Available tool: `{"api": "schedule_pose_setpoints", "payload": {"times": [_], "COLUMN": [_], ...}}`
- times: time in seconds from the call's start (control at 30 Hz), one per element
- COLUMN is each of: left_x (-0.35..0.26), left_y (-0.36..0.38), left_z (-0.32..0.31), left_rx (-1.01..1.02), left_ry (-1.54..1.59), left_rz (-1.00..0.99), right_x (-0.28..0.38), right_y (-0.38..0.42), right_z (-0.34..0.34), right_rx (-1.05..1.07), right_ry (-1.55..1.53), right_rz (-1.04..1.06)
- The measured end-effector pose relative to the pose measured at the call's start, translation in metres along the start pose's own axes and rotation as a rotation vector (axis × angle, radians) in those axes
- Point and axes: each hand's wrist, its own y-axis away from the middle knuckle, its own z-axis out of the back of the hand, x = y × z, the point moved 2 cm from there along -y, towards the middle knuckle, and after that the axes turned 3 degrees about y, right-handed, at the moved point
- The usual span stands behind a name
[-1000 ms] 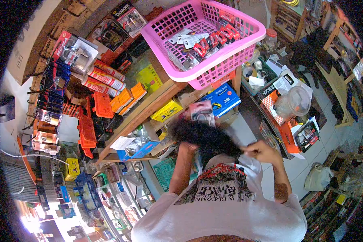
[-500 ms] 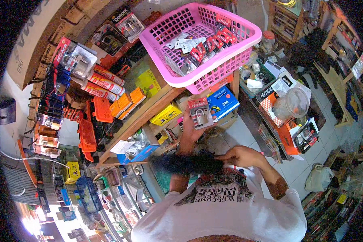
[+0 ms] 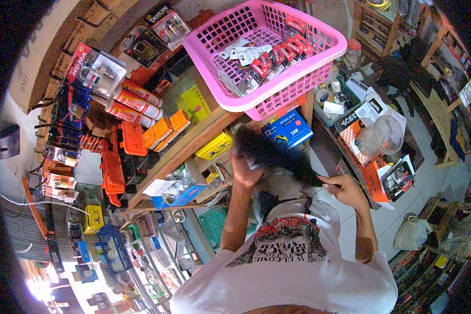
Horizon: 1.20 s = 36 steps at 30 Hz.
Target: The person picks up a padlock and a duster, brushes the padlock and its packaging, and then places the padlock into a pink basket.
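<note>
My right hand (image 3: 346,192) is closed around the thin handle of a black fluffy duster (image 3: 282,154). The duster's bristles, blurred by motion, lie in front of what my left hand (image 3: 247,171) holds. That hand is closed; the earlier view shows a carded padlock with a red HONA header in it, now almost wholly covered by the duster. Above both hands, a pink plastic basket (image 3: 235,107) holds several more red-topped HONA packs (image 3: 282,55). A blue 3M box (image 3: 290,131) and a yellow box (image 3: 214,146) sit just beyond the left hand.
A wooden shelf edge (image 3: 180,162) runs diagonally at left, bearing orange boxes (image 3: 165,131), spray cans (image 3: 136,107) and a large padlock pack (image 3: 95,73). On the right stands a dark table with a clear plastic tub (image 3: 380,137). A white bag (image 3: 412,233) rests on the tiled floor.
The duster has swung up and away from my chest onto the padlock pack, covering it. My right hand has moved right and slightly up; my left hand has moved slightly down.
</note>
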Motion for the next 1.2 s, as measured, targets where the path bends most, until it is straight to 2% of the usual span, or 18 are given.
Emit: {"api": "schedule_pose_setpoints", "payload": {"times": [0.1, 0.17, 0.2, 0.27, 0.33, 0.43, 0.53, 0.6, 0.67, 0.77, 0.8, 0.83, 0.93, 0.97, 1.03, 1.07, 1.17, 1.2], "left_x": [0.004, 0.007, 0.007, 0.006, 0.01, 0.002, 0.002, 0.01, 0.005, -0.002, 0.004, 0.008, -0.006, -0.004, 0.0, 0.002, 0.0, -0.002], "left_y": [0.009, 0.01, 0.003, 0.008, 0.014, 0.007, 0.001, 0.011, 0.013, 0.005, 0.007, 0.011, 0.01, 0.013, 0.014, 0.012, 0.018, 0.013], "left_z": [-0.012, 0.004, 0.007, -0.007, -0.009, -0.002, 0.015, 0.0, -0.007, 0.007, 0.005, 0.004, -0.003, -0.003, -0.005, -0.006, -0.02, -0.014], "left_rx": [0.103, 0.2, 0.019, 0.161, 0.015, 0.035, -0.001, -0.064, 0.027, 0.152, 0.193, 0.23, 0.07, 0.175, -0.048, -0.147, 0.033, -0.032], "left_ry": [0.013, -0.123, 0.108, 0.371, 0.368, 0.136, 0.23, 0.265, 0.173, 0.157, 0.15, 0.142, -0.531, 0.205, 0.239, 0.252, -0.012, -0.088], "left_rz": [-0.038, -0.033, -0.126, -0.01, -0.05, -0.256, -0.223, -0.256, -0.277, -0.298, -0.286, -0.272, -0.476, -0.294, -0.263, -0.263, -0.412, -0.429], "right_x": [-0.005, -0.001, -0.001, -0.005, -0.009, -0.023, -0.037, -0.032, -0.025, -0.026, -0.02, -0.021, -0.038, -0.041, -0.044, -0.039, -0.021, -0.019], "right_y": [0.005, 0.006, 0.007, 0.011, 0.011, 0.007, 0.006, 0.005, 0.003, 0.002, 0.004, 0.003, 0.001, 0.003, 0.003, 0.002, 0.004, 0.003], "right_z": [0.007, 0.005, 0.004, 0.0, 0.0, -0.016, -0.024, -0.03, -0.033, -0.033, -0.026, -0.026, -0.032, -0.03, -0.026, -0.026, -0.025, -0.023], "right_rx": [0.145, 0.038, -0.018, 0.092, 0.203, -0.141, 0.054, 0.002, -0.066, 0.053, 0.194, 0.114, -0.077, -0.019, 0.097, 0.051, -0.015, 0.017], "right_ry": [0.053, 0.054, 0.053, 0.056, 0.067, -0.046, -0.019, -0.078, -0.134, -0.121, -0.072, -0.084, -0.104, -0.059, 0.031, -0.03, -0.081, -0.008], "right_rz": [0.054, 0.019, 0.001, -0.02, -0.034, 0.064, 0.2, 0.123, -0.009, 0.11, -0.023, -0.014, 0.037, 0.114, 0.273, 0.195, 0.0, -0.033]}}
